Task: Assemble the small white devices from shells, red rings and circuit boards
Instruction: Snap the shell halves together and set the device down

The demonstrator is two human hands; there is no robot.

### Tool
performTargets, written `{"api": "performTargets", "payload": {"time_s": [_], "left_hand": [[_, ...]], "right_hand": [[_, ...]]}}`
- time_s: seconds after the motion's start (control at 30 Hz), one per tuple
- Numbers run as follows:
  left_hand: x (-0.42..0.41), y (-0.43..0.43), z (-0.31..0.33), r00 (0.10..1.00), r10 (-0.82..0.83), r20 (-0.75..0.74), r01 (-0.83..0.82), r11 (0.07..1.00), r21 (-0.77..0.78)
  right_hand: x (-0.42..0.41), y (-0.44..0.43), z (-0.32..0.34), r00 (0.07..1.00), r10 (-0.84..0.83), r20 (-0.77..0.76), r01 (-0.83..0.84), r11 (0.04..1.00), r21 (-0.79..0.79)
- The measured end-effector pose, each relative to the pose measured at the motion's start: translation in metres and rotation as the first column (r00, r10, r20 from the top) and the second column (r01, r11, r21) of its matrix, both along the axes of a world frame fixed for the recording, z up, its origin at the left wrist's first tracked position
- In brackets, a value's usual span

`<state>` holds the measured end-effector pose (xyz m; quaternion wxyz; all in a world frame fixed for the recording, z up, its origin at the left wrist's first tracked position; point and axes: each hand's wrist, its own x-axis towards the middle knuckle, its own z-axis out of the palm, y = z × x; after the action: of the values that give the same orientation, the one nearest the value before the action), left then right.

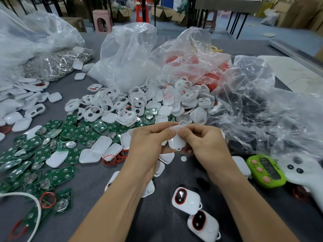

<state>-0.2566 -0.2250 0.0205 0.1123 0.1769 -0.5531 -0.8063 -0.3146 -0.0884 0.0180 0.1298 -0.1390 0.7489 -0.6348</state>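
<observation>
Head view: white shell point(176, 143) held above desk point(157, 220), mid-frame.
It is pinched between left grip point(148, 142) and right grip point(206, 144), fingers curled round it; circuit boards point(35, 147) scattered left.

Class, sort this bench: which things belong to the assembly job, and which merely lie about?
Job: held shell, shell pile, boards, red rings, finished devices.
Lying about: green gadget, white controller, cord, pink stool.
</observation>
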Motion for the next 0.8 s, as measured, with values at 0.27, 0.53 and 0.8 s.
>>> {"api": "performTargets", "payload": {"time_s": [0.27, 0.53, 0.8], "left_hand": [[-0.0004, 0.0014, -0.0004, 0.999, -0.005, -0.036, 0.006, 1.000, 0.023], [0.0029, 0.0060, 0.0010, 0.998, 0.022, -0.060, -0.028, 0.994, -0.103], [0.0066, 0.0075, -0.0074, 0.992, 0.123, -0.024, -0.104, 0.700, -0.707]], "right_hand": [[-0.0032, 0.0088, 0.0065, 0.996, 0.068, 0.051, -0.064, 0.995, -0.081], [0.0001, 0.0011, 0.0054, 0.992, -0.014, 0.122, 0.036, 0.983, -0.182], [-0.0035, 0.0034, 0.0039, 0.977, 0.007, 0.214, 0.039, 0.977, -0.209]]}}
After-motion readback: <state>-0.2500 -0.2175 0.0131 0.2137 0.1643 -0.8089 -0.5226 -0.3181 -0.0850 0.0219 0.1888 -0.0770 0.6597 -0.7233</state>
